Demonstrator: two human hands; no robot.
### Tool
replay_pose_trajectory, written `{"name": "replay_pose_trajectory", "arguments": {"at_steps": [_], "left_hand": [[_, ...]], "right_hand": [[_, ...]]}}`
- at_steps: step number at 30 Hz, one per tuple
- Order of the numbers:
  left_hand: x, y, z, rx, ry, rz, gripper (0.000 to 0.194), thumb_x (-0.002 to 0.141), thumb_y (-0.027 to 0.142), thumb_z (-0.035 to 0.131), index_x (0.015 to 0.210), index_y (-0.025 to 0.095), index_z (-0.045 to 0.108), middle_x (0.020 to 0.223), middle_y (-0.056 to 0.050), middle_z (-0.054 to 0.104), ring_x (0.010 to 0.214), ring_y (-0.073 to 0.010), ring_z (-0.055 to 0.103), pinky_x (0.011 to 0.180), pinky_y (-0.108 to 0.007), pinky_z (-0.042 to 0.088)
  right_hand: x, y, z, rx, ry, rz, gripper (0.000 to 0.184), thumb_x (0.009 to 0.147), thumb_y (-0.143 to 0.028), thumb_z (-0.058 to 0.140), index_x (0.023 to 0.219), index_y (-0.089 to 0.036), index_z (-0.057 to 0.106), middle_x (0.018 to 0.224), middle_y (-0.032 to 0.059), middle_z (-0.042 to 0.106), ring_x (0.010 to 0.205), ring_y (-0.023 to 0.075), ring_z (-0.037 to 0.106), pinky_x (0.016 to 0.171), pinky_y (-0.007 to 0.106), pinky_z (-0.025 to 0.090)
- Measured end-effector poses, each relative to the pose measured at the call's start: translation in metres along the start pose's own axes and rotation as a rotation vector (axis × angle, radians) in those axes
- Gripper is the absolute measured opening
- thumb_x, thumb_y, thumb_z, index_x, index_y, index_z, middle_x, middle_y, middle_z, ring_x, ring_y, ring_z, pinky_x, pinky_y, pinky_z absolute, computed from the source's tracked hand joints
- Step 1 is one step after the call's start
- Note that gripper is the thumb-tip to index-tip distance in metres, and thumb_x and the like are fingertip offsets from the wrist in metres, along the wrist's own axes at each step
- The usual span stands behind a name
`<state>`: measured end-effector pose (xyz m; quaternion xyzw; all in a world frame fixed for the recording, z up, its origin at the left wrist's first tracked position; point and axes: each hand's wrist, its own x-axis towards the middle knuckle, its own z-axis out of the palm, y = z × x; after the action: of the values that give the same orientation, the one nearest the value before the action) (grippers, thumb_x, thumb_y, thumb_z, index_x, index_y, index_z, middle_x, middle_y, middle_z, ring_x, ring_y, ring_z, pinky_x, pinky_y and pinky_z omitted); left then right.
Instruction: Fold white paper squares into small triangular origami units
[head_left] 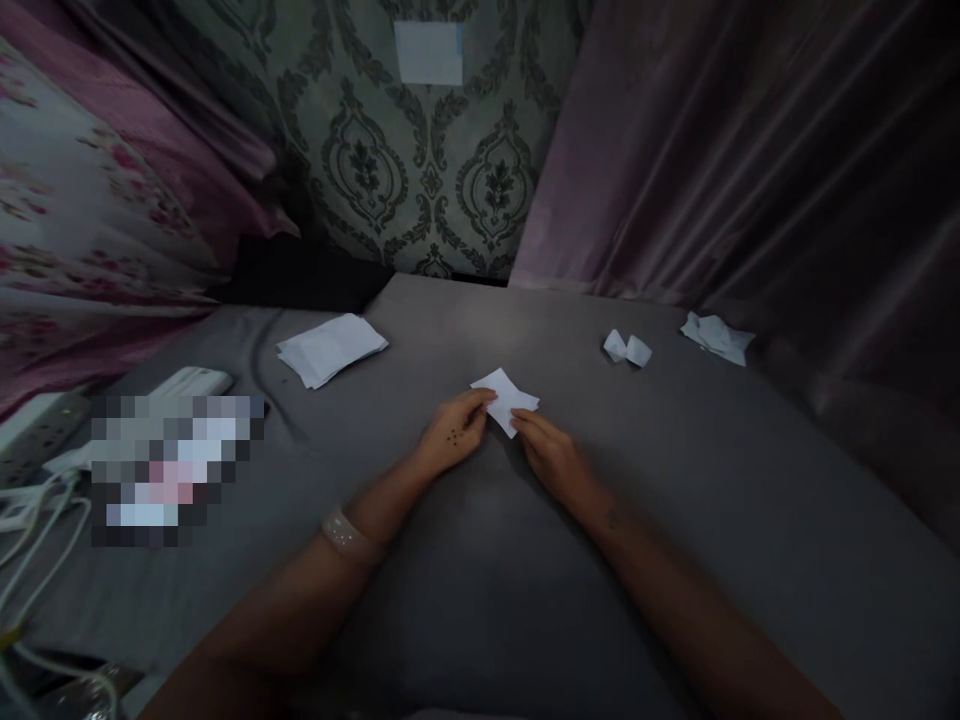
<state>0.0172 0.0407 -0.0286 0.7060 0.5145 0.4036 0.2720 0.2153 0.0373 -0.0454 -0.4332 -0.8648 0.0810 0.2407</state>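
Note:
A small folded piece of white paper (504, 396) with pointed corners is between my two hands, over the middle of the grey surface. My left hand (455, 430) has its fingers closed on the paper's left edge. On the lower right edge, the fingers of my right hand (551, 448) grip the same paper. The thumbs and the underside of the paper are mostly hidden. Farther back to the left lies a stack of white paper sheets (332, 350). Back on the right sits a folded white paper shape (627, 348) with two peaked parts.
Crumpled or folded white papers (718, 337) lie at the far right. On the left are a blurred-out object (176, 470), a white power strip (37, 430) and white cables (56, 540). Curtains (645, 150) and a patterned wall (427, 170) bound the back; a white sheet (430, 53) is on the wall.

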Motion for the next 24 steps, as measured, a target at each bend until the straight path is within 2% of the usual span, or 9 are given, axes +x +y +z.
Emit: {"name": "replay_pose_trajectory", "arguments": {"at_steps": [3, 5, 8, 10, 12, 15, 17, 20, 24], "left_hand": [[-0.004, -0.012, 0.003, 0.151, -0.107, 0.076, 0.045, 0.081, 0.002, 0.040, 0.119, 0.016, 0.060, 0.126, -0.010, 0.063, 0.118, -0.0185, 0.058, 0.104, -0.036, 0.044], [-0.007, -0.016, 0.004, 0.229, -0.168, 0.145, 0.048, 0.077, -0.001, 0.041, 0.119, 0.014, 0.059, 0.127, -0.013, 0.061, 0.121, -0.0196, 0.055, 0.106, -0.039, 0.041], [-0.014, -0.008, 0.004, 0.412, -0.206, 0.201, 0.045, 0.077, 0.001, 0.047, 0.117, 0.015, 0.061, 0.129, -0.015, 0.059, 0.127, -0.0269, 0.048, 0.109, -0.051, 0.034], [-0.019, 0.006, 0.003, 0.587, -0.155, 0.161, 0.041, 0.078, 0.006, 0.052, 0.116, 0.018, 0.062, 0.136, -0.016, 0.052, 0.131, -0.0348, 0.040, 0.106, -0.061, 0.030], [-0.023, 0.019, 0.003, 0.680, -0.182, 0.147, 0.037, 0.080, 0.006, 0.051, 0.114, 0.016, 0.063, 0.133, -0.017, 0.053, 0.125, -0.0352, 0.044, 0.101, -0.058, 0.035], [-0.027, 0.030, 0.005, 0.640, -0.274, 0.127, 0.033, 0.081, 0.007, 0.049, 0.111, 0.012, 0.062, 0.116, -0.018, 0.060, 0.110, -0.0301, 0.054, 0.092, -0.045, 0.045], [-0.028, 0.028, 0.008, 0.561, -0.244, 0.087, 0.027, 0.084, 0.009, 0.047, 0.106, 0.011, 0.063, 0.110, -0.016, 0.061, 0.105, -0.0267, 0.057, 0.090, -0.039, 0.048], [-0.027, 0.022, 0.010, 0.466, -0.142, 0.040, 0.021, 0.090, 0.016, 0.045, 0.096, 0.013, 0.065, 0.105, -0.013, 0.063, 0.100, -0.0241, 0.058, 0.090, -0.036, 0.047], [-0.023, 0.016, 0.011, 0.367, -0.079, -0.015, 0.016, 0.089, 0.015, 0.049, 0.088, 0.016, 0.065, 0.097, -0.009, 0.065, 0.097, -0.0214, 0.060, 0.090, -0.033, 0.047]], "right_hand": [[-0.003, -0.001, 0.002, -0.011, -0.041, -0.005, 0.039, 0.093, -0.011, 0.038, 0.119, -0.020, 0.065, 0.128, 0.0089, 0.063, 0.115, 0.0210, 0.061, 0.096, 0.038, 0.052], [-0.004, -0.004, 0.000, -0.008, -0.036, -0.037, 0.038, 0.093, -0.009, 0.038, 0.117, -0.019, 0.066, 0.126, 0.0097, 0.064, 0.116, 0.0209, 0.059, 0.099, 0.038, 0.049], [-0.005, -0.008, -0.002, -0.024, -0.046, -0.039, 0.037, 0.092, -0.010, 0.040, 0.115, -0.021, 0.067, 0.123, 0.0090, 0.066, 0.113, 0.0221, 0.059, 0.097, 0.042, 0.049], [-0.005, -0.009, -0.003, -0.037, -0.064, -0.017, 0.035, 0.093, -0.013, 0.041, 0.114, -0.022, 0.068, 0.121, 0.0084, 0.066, 0.109, 0.0232, 0.060, 0.094, 0.043, 0.049], [-0.005, -0.010, -0.004, -0.041, -0.064, 0.019, 0.034, 0.094, -0.017, 0.042, 0.118, -0.021, 0.065, 0.126, 0.0094, 0.063, 0.110, 0.0242, 0.058, 0.095, 0.044, 0.048], [-0.003, -0.009, -0.005, -0.056, -0.044, 0.097, 0.038, 0.094, -0.025, 0.045, 0.130, -0.016, 0.056, 0.134, 0.0126, 0.056, 0.117, 0.0264, 0.053, 0.100, 0.046, 0.044], [-0.002, -0.009, -0.006, -0.074, -0.049, 0.131, 0.039, 0.094, -0.028, 0.046, 0.129, -0.015, 0.056, 0.133, 0.0129, 0.056, 0.116, 0.0276, 0.053, 0.100, 0.045, 0.043], [0.001, -0.011, -0.008, -0.054, -0.046, 0.163, 0.033, 0.094, -0.031, 0.045, 0.119, -0.017, 0.063, 0.125, 0.0113, 0.061, 0.109, 0.0268, 0.056, 0.095, 0.042, 0.046], [0.005, -0.011, -0.006, 0.102, 0.009, 0.194, 0.028, 0.095, -0.032, 0.044, 0.104, -0.020, 0.068, 0.110, 0.0089, 0.065, 0.100, 0.0208, 0.061, 0.090, 0.035, 0.048]]}}
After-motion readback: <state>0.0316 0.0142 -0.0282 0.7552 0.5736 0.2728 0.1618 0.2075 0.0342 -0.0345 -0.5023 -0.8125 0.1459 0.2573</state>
